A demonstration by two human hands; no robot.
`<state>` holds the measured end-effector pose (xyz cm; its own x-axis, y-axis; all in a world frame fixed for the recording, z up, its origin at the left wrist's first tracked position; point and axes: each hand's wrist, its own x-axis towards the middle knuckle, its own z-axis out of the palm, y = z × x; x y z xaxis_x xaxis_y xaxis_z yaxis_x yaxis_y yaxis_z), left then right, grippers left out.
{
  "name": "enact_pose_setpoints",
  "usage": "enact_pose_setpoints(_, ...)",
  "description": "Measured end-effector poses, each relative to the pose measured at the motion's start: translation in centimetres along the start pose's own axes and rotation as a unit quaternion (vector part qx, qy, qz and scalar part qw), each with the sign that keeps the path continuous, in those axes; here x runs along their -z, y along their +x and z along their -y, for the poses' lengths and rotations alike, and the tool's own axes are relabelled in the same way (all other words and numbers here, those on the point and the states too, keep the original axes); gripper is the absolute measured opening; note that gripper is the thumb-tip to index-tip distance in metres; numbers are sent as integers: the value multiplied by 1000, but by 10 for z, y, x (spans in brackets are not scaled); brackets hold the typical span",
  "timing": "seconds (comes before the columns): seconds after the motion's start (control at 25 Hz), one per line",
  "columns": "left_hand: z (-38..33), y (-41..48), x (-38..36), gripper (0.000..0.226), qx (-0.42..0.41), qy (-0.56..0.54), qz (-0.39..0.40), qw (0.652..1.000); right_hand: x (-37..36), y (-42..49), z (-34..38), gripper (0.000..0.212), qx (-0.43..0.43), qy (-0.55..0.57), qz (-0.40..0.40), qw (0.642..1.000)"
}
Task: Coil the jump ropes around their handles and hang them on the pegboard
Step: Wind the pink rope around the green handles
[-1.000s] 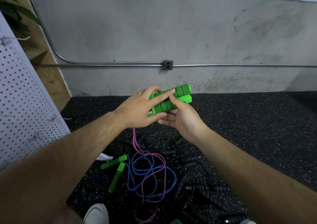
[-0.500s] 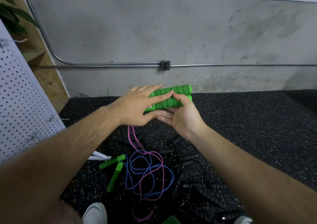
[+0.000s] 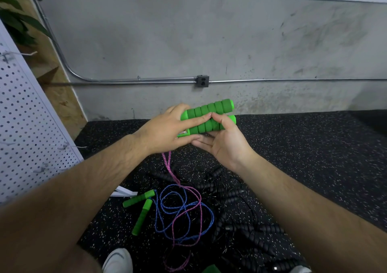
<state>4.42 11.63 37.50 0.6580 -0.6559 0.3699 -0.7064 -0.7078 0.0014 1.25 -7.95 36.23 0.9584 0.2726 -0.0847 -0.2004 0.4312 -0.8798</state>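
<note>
Two green ribbed foam handles [image 3: 211, 115] lie side by side, held up in front of me over the floor. My left hand [image 3: 165, 129] wraps them from the left, index finger laid straight across them. My right hand [image 3: 226, 143] cradles them from below with its thumb on top. A pink rope [image 3: 170, 170] hangs from the handles down to a tangle on the floor. A second rope, blue [image 3: 165, 216], with two green handles [image 3: 142, 207], lies there too. The white pegboard [image 3: 27, 126] leans at the left.
Several black jump ropes with ribbed black handles [image 3: 240, 220] lie tangled on the speckled black rubber floor. My white shoe [image 3: 118, 260] shows at the bottom edge. A grey concrete wall with a conduit and outlet box [image 3: 202, 81] stands behind. A plant is at top left.
Both hands have kept hold of the green handles and turned them slightly more level. The view has shifted a little; the ropes on the floor have not moved.
</note>
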Motion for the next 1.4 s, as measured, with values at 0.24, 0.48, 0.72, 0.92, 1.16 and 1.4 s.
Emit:
enact_pose_setpoints(0.24,17,1,4,62,16,-14,-31,999,10,10,-17,57,13,-167,72,983)
enact_pose_setpoints(0.48,9,7,3,59,10,-49,-30,998,-42,35,-94,35,0,-335,94,938)
enact_pose_setpoints(0.72,28,-10,6,58,19,-28,-12,999,-14,32,-76,30,-6,-399,89,913)
enact_pose_setpoints(0.92,31,-21,12,57,-1,-33,13,999,51,16,-20,24,-35,-435,71,897)
enact_pose_setpoints(1.16,15,-21,0,59,-100,89,77,988,75,-3,33,15,5,-444,-21,896)
enact_pose_setpoints(1.4,19,-15,-15,62,-106,125,59,985,59,-17,37,27,45,-546,-50,835)
